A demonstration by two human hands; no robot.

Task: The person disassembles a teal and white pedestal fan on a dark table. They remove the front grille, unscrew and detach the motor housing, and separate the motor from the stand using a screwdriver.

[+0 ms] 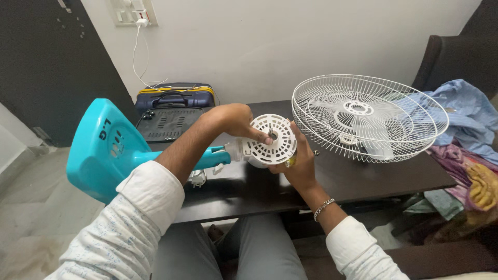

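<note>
We clamped both left hand [236, 120] and right hand [298, 161] on motor housing [270, 140], grille [368, 114] already off at 3 o'clock, blade unfitted.

The right hand [301, 163] is mostly hidden behind the white fan motor housing [270, 140]; the small yellowish thing under its fingers is perhaps a tool; the armchair [456, 57] is cut off

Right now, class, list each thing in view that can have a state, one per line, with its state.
Fan motor housing: white, bare of blades and grille, held between both hands.
Left hand: fingertips on the housing's centre.
Right hand: cupping the housing from below.
Fan grille: detached, lying on the dark table.
Teal fan base: tipped on its side.
Wall plug: plugged in.
</note>
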